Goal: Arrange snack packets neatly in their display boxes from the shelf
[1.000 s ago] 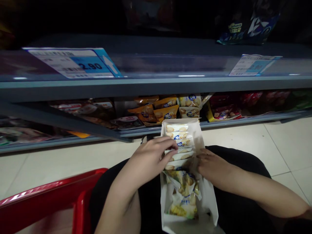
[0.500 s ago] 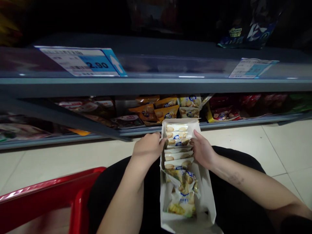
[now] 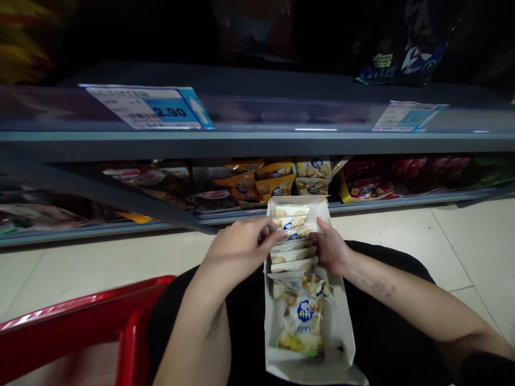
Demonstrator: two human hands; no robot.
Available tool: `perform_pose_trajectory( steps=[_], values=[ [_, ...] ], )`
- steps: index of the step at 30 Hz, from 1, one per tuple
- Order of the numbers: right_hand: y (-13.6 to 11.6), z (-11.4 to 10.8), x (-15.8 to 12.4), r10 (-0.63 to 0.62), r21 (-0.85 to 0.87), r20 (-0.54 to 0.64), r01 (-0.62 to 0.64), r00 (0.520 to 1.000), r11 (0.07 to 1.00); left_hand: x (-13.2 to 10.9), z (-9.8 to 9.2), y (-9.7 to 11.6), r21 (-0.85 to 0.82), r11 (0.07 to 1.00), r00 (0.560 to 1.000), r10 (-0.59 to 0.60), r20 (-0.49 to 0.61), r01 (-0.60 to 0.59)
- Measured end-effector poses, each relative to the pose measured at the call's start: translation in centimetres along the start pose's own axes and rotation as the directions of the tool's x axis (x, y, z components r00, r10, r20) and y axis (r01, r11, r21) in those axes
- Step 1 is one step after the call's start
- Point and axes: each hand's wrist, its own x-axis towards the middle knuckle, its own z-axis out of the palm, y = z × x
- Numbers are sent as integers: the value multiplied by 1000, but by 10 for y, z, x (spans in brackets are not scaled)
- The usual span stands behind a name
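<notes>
A long white cardboard box (image 3: 338, 321) rests on my lap, its far end close to the bottom shelf. Small snack packets (image 3: 295, 257) stand on edge in a row inside it, and a looser packet with a blue emblem (image 3: 304, 316) lies face up at the near end. My left hand (image 3: 241, 249) reaches over the left wall, fingers curled and thumb pressed at the edge of an upright packet. On the opposite side, my right hand (image 3: 333, 249) has its fingers inside the box, closed at the right edges of the same packets. Its fingertips are partly hidden.
Orange snack packets (image 3: 276, 187) and red ones (image 3: 366, 187) fill the bottom shelf ahead. Above runs a shelf edge (image 3: 257, 143) with price tags (image 3: 161, 110). A red plastic basket (image 3: 132, 321) stands at my left on the tiled floor (image 3: 454, 244).
My left hand has moved right, over the box wall and onto the packets. The nearer packet has flattened, showing its blue emblem. My right hand has shifted slightly left.
</notes>
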Motion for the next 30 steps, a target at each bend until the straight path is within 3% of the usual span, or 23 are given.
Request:
perform_pose_trajectory(
  steps=[1, 3, 5, 6, 9, 12, 14, 17, 20, 22, 24, 30],
  values=[
    [3, 0, 1, 31, 7, 17, -31, 999, 1000, -5, 1, 1, -61, 991, 992, 121, 40, -118],
    [8, 2, 3, 53, 29, 68, -55, 996, 998, -12, 8, 4, -179, 933, 928, 341, 150, -313],
    [12, 6, 3, 41, 41, 101, -46, 994, 998, -13, 20, 6, -264, 882, 855, 454, 250, -390],
    [13, 7, 3, 37, 33, 101, -41, 994, 999, -13, 25, 6, -281, 876, 839, 466, 280, -393],
    [13, 6, 2, 38, -43, 66, -35, 997, 998, -8, 30, 6, -246, 892, 856, 439, 273, -380],
    [10, 2, 3, -60, -93, 53, 64, 997, 994, -6, 14, -4, -300, 877, 872, 445, 206, -376],
    [7, -2, 8, -165, -85, 17, 166, 986, 982, -7, -2, -18, -449, 841, 915, 388, 112, -301],
    [-4, -3, 21, -244, -86, -159, 233, 957, 969, -3, -17, -48, -748, 661, 998, 59, -33, -64],
    [-17, 0, 37, -203, -116, -293, 176, 934, 978, 8, -15, -76, -890, 428, 972, -224, 67, 159],
    [-25, 3, 46, -164, -129, -277, 132, 947, 983, 18, -7, -86, -885, 386, 956, -233, 179, 260],
    [-31, 5, 51, -133, -132, -191, 108, 973, 985, 27, 2, -87, -866, 403, 953, -183, 241, 296],
    [-34, 10, 54, -37, -176, 34, 42, 999, 984, 36, 12, -70, -842, 455, 957, -111, 268, 289]
  ],
)
